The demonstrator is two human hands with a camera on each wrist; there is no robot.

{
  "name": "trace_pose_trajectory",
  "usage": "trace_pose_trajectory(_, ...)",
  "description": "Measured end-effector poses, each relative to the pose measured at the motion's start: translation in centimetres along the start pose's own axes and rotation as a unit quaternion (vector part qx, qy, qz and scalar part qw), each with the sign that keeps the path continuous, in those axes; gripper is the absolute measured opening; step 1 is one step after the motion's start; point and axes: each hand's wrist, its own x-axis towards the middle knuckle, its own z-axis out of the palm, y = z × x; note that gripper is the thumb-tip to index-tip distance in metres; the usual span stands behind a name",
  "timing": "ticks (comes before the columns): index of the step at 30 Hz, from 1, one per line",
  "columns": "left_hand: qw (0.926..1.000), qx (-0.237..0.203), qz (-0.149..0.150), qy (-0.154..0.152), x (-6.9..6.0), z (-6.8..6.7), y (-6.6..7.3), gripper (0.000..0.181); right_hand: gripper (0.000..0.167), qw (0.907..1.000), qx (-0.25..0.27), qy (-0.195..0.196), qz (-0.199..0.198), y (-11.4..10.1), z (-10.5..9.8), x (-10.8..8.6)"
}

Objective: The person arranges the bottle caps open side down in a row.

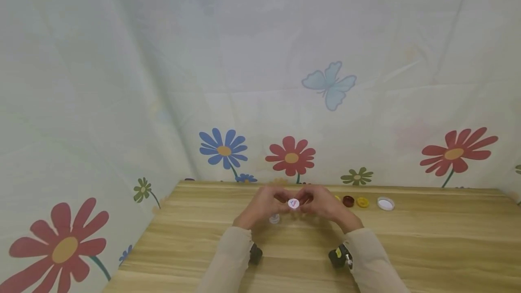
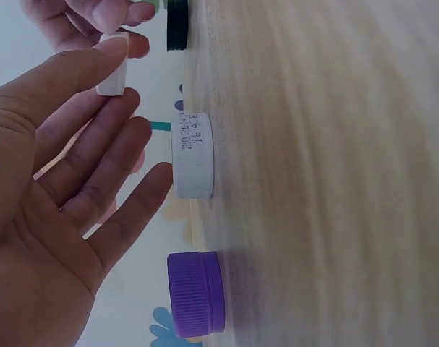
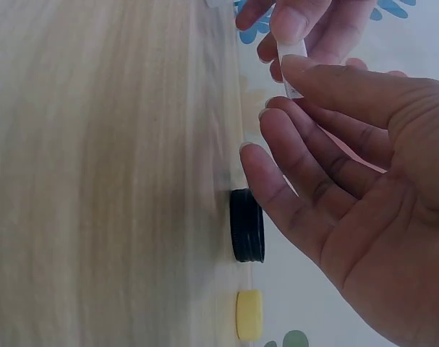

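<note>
A pale fabric backdrop printed with flowers (image 1: pixel 260 35) stands behind a light wood-grain table (image 1: pixel 439 243). Above the table's far part, the left hand (image 1: pixel 264 202) and the right hand (image 1: pixel 323 201) meet, thumbs and forefingers of both pinching a small round white cap with a red-and-blue printed face (image 1: pixel 293 203); the other fingers are spread and grasp nothing. The cap is off the table, tilted with its face toward the head camera. On the wood near the left hand are a ribbed purple plastic cap (image 2: pixel 196 294) and a wide white plastic cap with dotted lettering (image 2: pixel 193 155). Beyond the right hand, apart from its fingers, lie a shallow white round lid (image 1: pixel 385 203), a yellow plastic cap (image 1: pixel 362 202) and a dark brown-red round cap (image 1: pixel 348 201). The work looks midway: one cap is lifted and held, while these others lie down, touched by neither hand as far as shown. The caps sit close to the far edge, where the backdrop limits reach; wood stretches well past the lid to the right and toward the person, giving more room there.
</note>
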Motion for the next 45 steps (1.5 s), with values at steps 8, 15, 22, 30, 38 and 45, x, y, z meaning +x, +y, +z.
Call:
trace_pose_trajectory(8, 0.9996, -0.005, -0.017, -0.024, -0.2, 0.2, 0.0, 0.024, 0.019, 0.9998, -0.017, -0.008, -0.008, 0.4, 0.4, 0.1)
trace_pose_trajectory(15, 0.9988, 0.012, -0.026, -0.039, -0.1, 0.3, -0.2, 0.024, 0.017, 0.9996, -0.019, -0.015, -0.013, 0.4, 0.8, 0.0)
trace_pose_trajectory(22, 0.9983, 0.035, -0.016, -0.045, -0.1, 0.5, -0.4, 0.020, 0.016, 0.9993, -0.026, -0.019, -0.019, 0.7, 1.4, 0.1)
trace_pose_trajectory(30, 0.9971, 0.060, -0.006, -0.046, -0.1, 0.6, -0.2, 0.019, 0.017, 0.9990, -0.041, -0.015, -0.013, 0.8, 1.6, 0.2)
trace_pose_trajectory(38, 0.9954, 0.081, -0.002, -0.052, -0.2, 0.7, 0.2, 0.016, 0.018, 0.9982, -0.057, -0.020, -0.005, 0.6, 1.5, -0.2)
trace_pose_trajectory(45, 0.9946, 0.087, -0.004, -0.056, -0.2, 0.8, 0.4, 0.018, 0.018, 0.9975, -0.067, -0.019, 0.011, 0.7, 1.6, -0.2)
